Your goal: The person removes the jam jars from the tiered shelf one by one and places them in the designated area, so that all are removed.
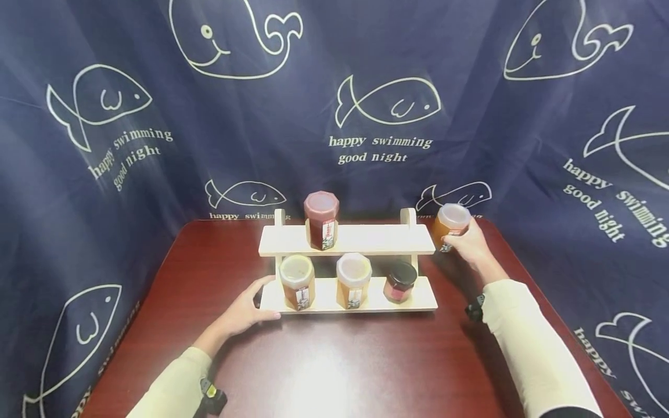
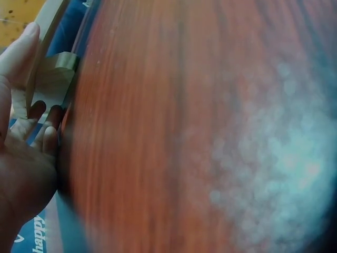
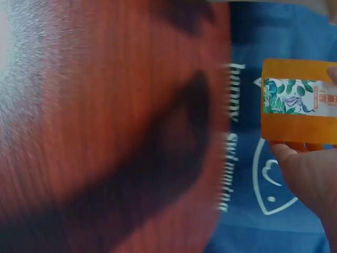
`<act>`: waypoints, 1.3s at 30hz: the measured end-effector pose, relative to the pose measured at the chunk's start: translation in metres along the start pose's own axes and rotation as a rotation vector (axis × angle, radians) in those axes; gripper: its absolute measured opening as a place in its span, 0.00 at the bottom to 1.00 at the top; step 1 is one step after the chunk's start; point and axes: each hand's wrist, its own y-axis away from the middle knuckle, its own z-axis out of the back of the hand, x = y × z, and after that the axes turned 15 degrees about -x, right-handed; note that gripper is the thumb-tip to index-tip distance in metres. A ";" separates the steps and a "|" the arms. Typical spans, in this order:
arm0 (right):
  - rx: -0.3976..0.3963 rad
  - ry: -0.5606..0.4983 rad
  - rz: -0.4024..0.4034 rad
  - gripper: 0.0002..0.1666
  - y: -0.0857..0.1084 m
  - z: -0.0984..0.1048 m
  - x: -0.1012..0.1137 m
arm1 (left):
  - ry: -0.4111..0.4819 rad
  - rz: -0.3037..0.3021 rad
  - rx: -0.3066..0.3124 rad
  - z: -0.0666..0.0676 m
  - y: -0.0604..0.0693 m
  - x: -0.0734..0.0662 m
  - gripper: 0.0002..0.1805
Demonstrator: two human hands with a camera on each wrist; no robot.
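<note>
Amber jar (image 1: 448, 223): just beside the right end of the upper shelf (image 1: 368, 239); lid uppermost, long axis near vertical, base toward the tabletop (image 1: 397, 360). In the right wrist view, a strip of curtain (image 3: 245, 121) shows between base and tabletop edge.
Rack (image 1: 409, 216): long axis left to right.
Red jar (image 1: 321, 223): upright, left of the upper shelf's middle.
Lower shelf (image 1: 326, 293): left pale jar (image 1: 298, 284), right pale jar (image 1: 353, 283), black-lid jar (image 1: 400, 283), upright, spaced apart.
Open room: upper shelf, from red jar to right end; tabletop, before the rack.
Right grip (image 1: 471, 245): clamped round the amber jar, thumb opposite fingers.
Left grip (image 1: 245, 310): thumb and fingers parted by the lower shelf's left end, holding the rack.
</note>
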 end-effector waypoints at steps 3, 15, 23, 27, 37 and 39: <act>0.028 0.000 -0.020 0.43 0.004 -0.008 -0.011 | -0.006 0.017 0.008 0.000 0.002 0.002 0.52; 0.053 -0.007 -0.059 0.41 0.007 -0.018 -0.026 | 0.006 0.026 -0.013 0.000 0.003 0.003 0.52; 0.046 -0.021 -0.078 0.42 0.009 -0.017 -0.033 | 0.005 0.026 0.011 0.002 0.000 -0.007 0.51; 0.043 -0.011 -0.088 0.44 0.013 -0.017 -0.037 | 0.006 0.027 0.024 0.003 -0.003 -0.003 0.52; 0.115 -0.046 -0.065 0.53 0.017 -0.013 -0.040 | 0.012 0.037 0.019 0.002 0.000 -0.010 0.51; 0.123 -0.070 -0.100 0.61 0.020 -0.007 -0.040 | 0.004 0.036 0.023 0.001 0.002 -0.015 0.51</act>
